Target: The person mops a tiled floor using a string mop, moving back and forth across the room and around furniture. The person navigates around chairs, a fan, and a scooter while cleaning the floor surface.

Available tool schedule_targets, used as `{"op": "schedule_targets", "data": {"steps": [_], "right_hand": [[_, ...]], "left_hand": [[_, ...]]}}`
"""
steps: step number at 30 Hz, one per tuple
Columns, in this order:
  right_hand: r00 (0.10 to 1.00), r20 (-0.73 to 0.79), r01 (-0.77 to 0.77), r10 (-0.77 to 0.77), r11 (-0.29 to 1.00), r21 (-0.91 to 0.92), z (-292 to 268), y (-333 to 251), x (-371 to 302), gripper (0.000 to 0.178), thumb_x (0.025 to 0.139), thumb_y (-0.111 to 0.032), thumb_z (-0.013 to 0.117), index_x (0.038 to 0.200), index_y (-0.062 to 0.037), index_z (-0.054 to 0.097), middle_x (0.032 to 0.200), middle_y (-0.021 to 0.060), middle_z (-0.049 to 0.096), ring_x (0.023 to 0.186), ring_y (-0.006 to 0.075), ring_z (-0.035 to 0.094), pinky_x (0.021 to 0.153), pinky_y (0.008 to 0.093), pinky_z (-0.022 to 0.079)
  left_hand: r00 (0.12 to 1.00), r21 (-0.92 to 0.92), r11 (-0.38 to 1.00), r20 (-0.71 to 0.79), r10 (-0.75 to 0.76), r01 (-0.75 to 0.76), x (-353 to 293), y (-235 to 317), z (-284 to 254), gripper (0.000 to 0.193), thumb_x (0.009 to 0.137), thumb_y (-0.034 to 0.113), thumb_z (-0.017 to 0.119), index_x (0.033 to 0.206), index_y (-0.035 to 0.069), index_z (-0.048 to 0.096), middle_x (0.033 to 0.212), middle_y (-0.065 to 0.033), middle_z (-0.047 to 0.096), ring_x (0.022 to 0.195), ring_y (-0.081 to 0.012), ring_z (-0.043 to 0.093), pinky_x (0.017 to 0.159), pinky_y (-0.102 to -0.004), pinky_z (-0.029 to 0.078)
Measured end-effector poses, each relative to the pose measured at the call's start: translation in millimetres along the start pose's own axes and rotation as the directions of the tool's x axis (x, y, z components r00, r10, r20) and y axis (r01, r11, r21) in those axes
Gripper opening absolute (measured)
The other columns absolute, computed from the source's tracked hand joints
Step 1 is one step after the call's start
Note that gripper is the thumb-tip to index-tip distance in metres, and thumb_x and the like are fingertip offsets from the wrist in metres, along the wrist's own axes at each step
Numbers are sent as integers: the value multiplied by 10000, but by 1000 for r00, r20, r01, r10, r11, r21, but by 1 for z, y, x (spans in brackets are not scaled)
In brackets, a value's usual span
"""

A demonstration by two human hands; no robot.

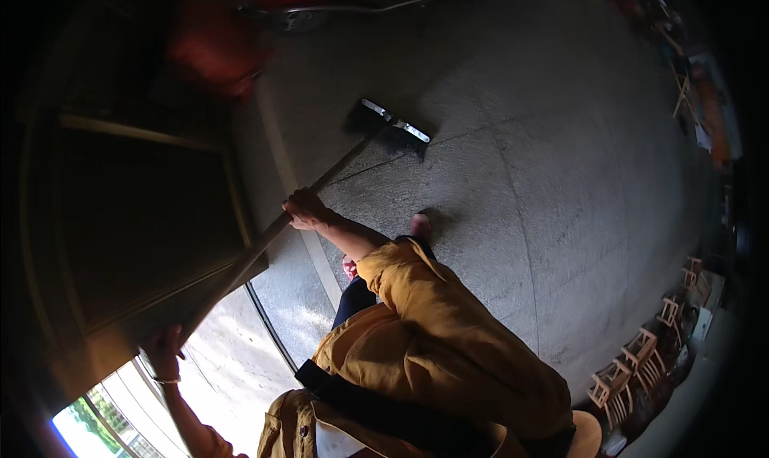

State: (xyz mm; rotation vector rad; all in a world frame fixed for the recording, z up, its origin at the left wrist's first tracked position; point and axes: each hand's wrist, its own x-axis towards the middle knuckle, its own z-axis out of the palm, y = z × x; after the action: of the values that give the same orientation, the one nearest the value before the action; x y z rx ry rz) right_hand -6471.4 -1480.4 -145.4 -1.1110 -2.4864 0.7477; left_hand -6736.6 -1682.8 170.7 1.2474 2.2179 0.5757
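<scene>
A long-handled broom [344,158] slants across the view, its dark bristles and pale head bar resting on the grey floor ahead of me. My right hand [307,210] is closed around the middle of the handle, the arm reaching across in a mustard sleeve. Lower left, near the handle's upper end, my left hand [166,352] grips it in deep shadow, with a bracelet on the wrist. My feet stand on the floor behind the broom head, partly hidden by my clothes.
A dark wood-framed panel [152,218] stands close on the left, beside the handle. Bright light comes through an opening [240,354] at lower left. Several small wooden chairs [641,354] line the right side. A red object [215,46] sits at upper left.
</scene>
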Motion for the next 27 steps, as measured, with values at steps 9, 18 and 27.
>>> {"op": "schedule_targets", "data": {"steps": [9, 18, 27], "right_hand": [[773, -547, -301, 322, 945, 131, -136, 141, -144, 106, 527, -90, 563, 606, -49, 505, 578, 153, 509, 587, 334, 523, 578, 416, 416], [293, -440, -930, 849, 359, 74, -129, 233, -471, 251, 705, -265, 619, 644, -28, 565, 654, 170, 548, 688, 341, 533, 662, 435, 411], [-1, -587, -921, 810, 227, 316, -108, 186, -511, 231, 666, -188, 662, 567, -34, 520, 625, 172, 515, 672, 344, 494, 636, 439, 369]], "left_hand": [[883, 358, 829, 359, 303, -430, 81, 264, 112, 195, 736, 289, 671, 731, 95, 678, 521, 30, 559, 426, -66, 462, 404, -238, 350], [71, -234, 319, 696, 714, -918, 2, 387, 394, 304, 726, 396, 617, 790, 102, 661, 611, -64, 599, 518, -216, 568, 509, -313, 455], [-32, -244, 175, 660, 750, -954, -36, 406, 421, 220, 684, 267, 696, 719, 55, 648, 592, -83, 592, 514, -208, 571, 481, -309, 455]]}}
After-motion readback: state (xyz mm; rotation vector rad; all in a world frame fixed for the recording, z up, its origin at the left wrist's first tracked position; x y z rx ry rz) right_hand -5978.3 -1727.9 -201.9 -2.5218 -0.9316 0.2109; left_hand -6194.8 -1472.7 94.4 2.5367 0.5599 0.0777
